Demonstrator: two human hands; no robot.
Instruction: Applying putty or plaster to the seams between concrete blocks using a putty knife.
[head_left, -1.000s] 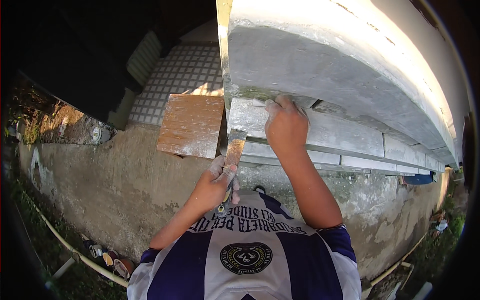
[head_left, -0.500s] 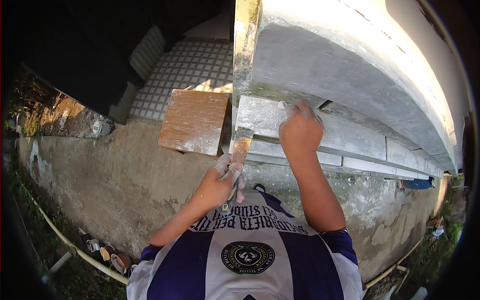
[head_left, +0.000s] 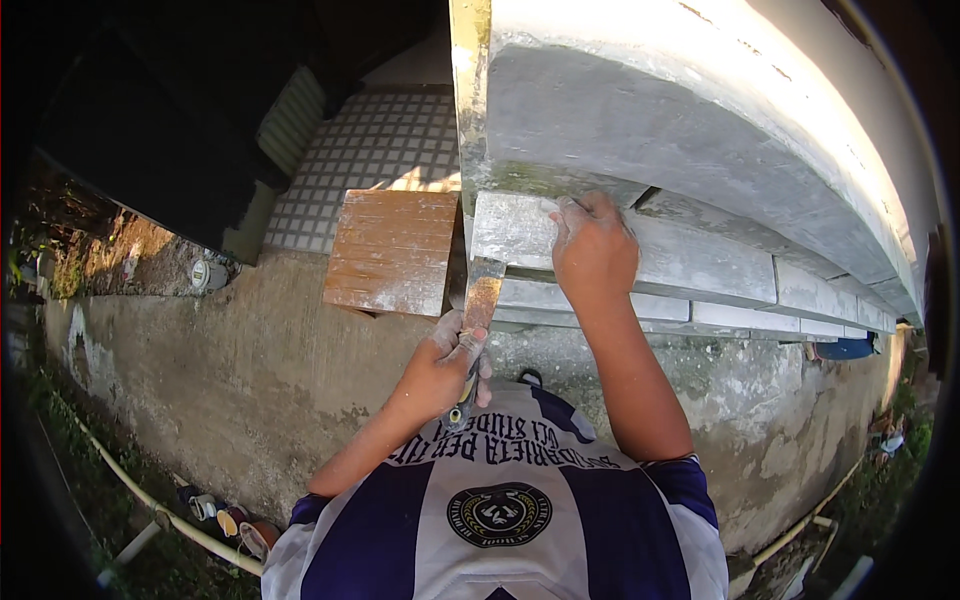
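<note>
My left hand (head_left: 437, 372), dusted white, is closed round a putty knife (head_left: 482, 298). The rusty blade of the knife points away from me, its tip over the near left corner of a pale grey block (head_left: 510, 232). I cannot tell whether tip and block touch. My right hand (head_left: 596, 252) is closed with bent, dusty fingertips at the top of the same block, right of the blade. What its fingers hold, if anything, is hidden.
A brown wooden box-like stand (head_left: 390, 250) is left of the block. A smooth grey wall (head_left: 640, 130) rises behind the block ledge. Beyond lies a checkered tiled floor (head_left: 340, 150). A pipe (head_left: 150, 505) and several pots (head_left: 232, 520) are at lower left.
The view has shifted slightly. My right hand has moved a little along the top of the block, and the pale bit seen at its fingertips shows less. The putty knife stays by the corner.
</note>
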